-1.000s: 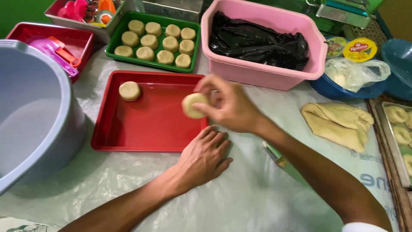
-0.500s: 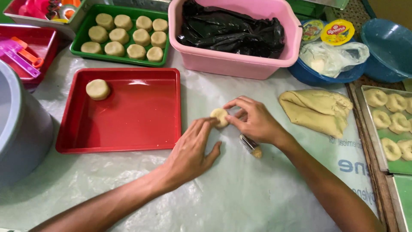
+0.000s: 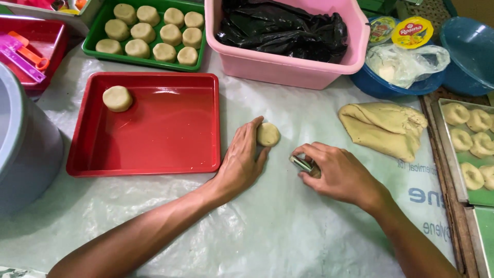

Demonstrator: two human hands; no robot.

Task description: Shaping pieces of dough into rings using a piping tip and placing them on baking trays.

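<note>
red tray (image 3: 154, 131) | green tray (image 3: 200, 51) | pink tub (image 3: 288, 69) | beige dough disc (image 3: 268, 134)

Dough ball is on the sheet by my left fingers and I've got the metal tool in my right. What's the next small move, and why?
Probably bring the metal tool in the right hand over to the dough ball: the ball lies on the plastic sheet, steadied by the left hand, with the tool apart from it.
</note>
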